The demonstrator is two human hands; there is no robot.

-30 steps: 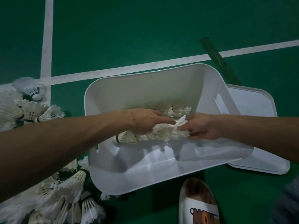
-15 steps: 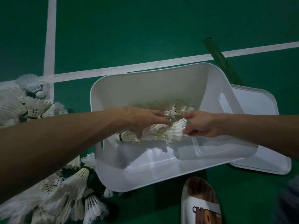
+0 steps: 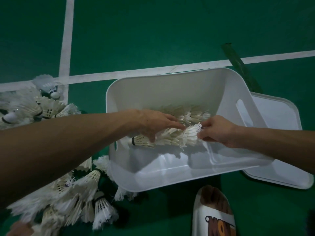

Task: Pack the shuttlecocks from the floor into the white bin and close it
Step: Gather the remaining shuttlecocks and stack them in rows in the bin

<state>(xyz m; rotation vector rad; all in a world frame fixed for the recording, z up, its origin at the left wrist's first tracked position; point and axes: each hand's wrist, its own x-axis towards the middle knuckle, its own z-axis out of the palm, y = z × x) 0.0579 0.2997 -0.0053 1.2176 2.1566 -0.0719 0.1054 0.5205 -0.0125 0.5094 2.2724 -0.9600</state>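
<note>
Shuttlecocks (image 3: 170, 138) stacked lengthwise across white bin (image 3: 153, 86), held between hands: left hand (image 3: 153, 123) gripping cork end, right hand (image 3: 216, 130) pinching feathers.

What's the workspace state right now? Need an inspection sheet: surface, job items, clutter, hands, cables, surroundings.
Surface: green court floor with white lines.
Job's things: white bin open, with packed shuttlecocks along its far wall. The stacked shuttlecocks are held above its bottom. The lid is off and lies on the floor at the bin's right. Loose shuttlecocks are piled on the floor to the left.
Clutter: slipper in front of the bin; dark green strip behind it.
Hands: left hand grips the stack's cork end; right hand pinches its feather end.
Cables: nothing seen.
Surroundings: dim light; only court floor visible.
</note>
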